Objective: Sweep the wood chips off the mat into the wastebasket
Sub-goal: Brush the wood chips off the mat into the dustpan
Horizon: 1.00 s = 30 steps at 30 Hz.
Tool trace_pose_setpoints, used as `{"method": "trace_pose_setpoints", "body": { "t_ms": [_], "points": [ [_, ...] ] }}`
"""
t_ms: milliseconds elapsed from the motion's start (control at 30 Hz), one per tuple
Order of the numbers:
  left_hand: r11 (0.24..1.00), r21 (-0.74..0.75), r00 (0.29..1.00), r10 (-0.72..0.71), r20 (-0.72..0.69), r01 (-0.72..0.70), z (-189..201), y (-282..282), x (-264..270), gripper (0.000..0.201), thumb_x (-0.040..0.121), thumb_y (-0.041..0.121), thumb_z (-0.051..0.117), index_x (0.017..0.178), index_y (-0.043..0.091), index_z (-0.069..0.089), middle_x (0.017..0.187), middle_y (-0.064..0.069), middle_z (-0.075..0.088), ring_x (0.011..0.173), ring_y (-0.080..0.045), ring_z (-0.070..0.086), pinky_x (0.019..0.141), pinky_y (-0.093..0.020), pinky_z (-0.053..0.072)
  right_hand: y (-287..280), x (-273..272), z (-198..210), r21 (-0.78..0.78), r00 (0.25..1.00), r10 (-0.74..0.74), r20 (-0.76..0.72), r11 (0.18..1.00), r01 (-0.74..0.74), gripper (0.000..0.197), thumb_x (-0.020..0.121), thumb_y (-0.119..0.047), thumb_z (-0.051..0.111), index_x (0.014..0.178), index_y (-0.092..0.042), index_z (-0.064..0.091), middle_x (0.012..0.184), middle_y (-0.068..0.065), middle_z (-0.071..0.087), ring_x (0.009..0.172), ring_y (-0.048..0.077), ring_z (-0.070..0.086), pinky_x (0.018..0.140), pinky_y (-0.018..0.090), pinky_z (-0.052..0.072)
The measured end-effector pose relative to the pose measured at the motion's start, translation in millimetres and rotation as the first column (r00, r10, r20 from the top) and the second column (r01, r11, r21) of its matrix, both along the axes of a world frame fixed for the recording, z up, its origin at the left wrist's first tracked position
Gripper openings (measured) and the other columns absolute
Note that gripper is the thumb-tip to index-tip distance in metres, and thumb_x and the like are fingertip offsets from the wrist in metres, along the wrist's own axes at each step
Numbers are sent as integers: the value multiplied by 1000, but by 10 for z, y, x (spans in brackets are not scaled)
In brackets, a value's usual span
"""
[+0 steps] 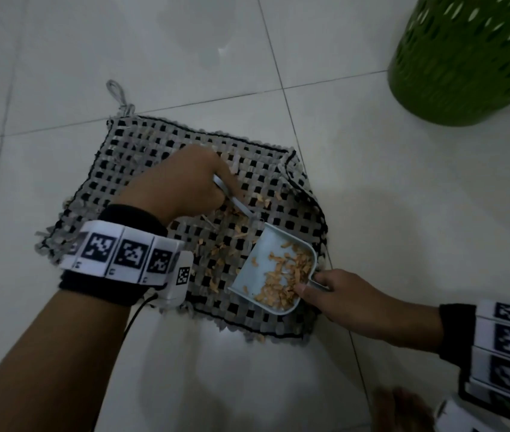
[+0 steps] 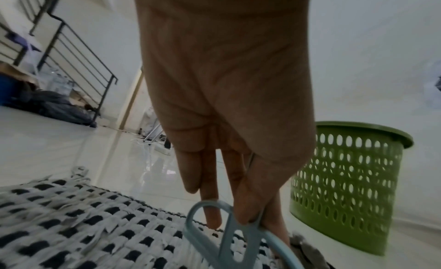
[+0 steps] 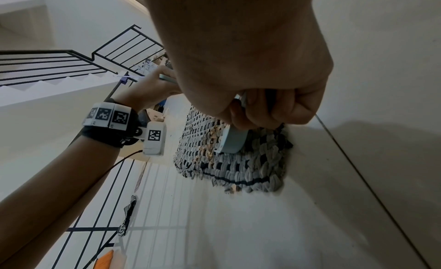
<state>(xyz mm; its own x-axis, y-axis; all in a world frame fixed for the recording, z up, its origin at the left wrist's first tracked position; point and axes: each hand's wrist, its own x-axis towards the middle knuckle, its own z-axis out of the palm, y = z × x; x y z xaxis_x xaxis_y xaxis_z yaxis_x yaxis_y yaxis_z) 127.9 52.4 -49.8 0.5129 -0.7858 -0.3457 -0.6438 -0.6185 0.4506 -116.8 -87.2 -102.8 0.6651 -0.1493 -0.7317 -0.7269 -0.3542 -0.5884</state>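
A black-and-grey woven mat [image 1: 141, 169] lies on the tiled floor with tan wood chips [image 1: 222, 247] scattered over its right half. My left hand [image 1: 216, 182] grips the handle of a light blue brush [image 1: 241, 207], whose far end reaches the mouth of a light blue dustpan [image 1: 266, 254]. More chips [image 1: 285, 282] lie heaped inside the pan. My right hand [image 1: 313, 283] holds the pan by its handle at the mat's right edge, fingers curled round it [image 3: 253, 107]. The green perforated wastebasket [image 1: 465, 57] stands on the floor beyond the mat, to the right. The brush's bristles are hidden.
White floor tiles [image 1: 185, 57] surround the mat [image 2: 71, 226]. The wastebasket [image 2: 346, 188] stands upright by a white wall. A black stair railing [image 2: 78, 65] and dark bundles on the floor [image 2: 54, 107] are far off to the left.
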Motion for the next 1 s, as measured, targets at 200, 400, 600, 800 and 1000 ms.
{"method": "trace_pose_setpoints", "body": {
  "t_ms": [200,400,600,800,1000],
  "points": [
    [980,-200,1000,0,-19,-4,-49,-83,-62,35,87,3,63,101,31,80,106,5,74,84,-18,67,70,-40,60,10,3,-12,-8,1000,8,-6,1000,-8,35,95,-51,51,90,-21,67,76,-7,61,64,8,58,59,23,44],
    [976,-213,999,-45,-4,43,-198,-198,-180,40,83,-3,63,105,26,80,108,3,75,95,-16,68,82,-37,59,10,4,-11,-29,1000,24,-11,999,-24,35,95,-52,51,84,-22,65,72,-6,61,63,9,59,58,23,43],
    [995,-85,999,49,-1,-49,-31,-54,-55,34,87,3,61,98,28,81,100,-2,75,64,-30,63,57,-39,58,11,10,2,-27,999,37,-4,999,-37,45,95,-51,51,85,-9,65,69,-1,58,61,14,56,60,27,41],
    [983,-182,999,-10,36,16,-111,-197,-156,40,85,1,60,106,29,79,114,-1,74,84,-19,68,71,-22,54,19,6,-11,-29,999,36,-14,999,-37,41,95,-53,51,92,-15,67,74,0,63,66,15,60,61,28,44],
    [996,46,997,75,-9,-74,19,-120,-106,35,90,4,57,99,27,81,75,6,65,47,-10,51,40,-13,39,6,0,16,-25,999,30,-14,999,-31,36,95,-50,52,78,-21,61,67,-4,58,58,10,56,56,25,42]
  ]
}}
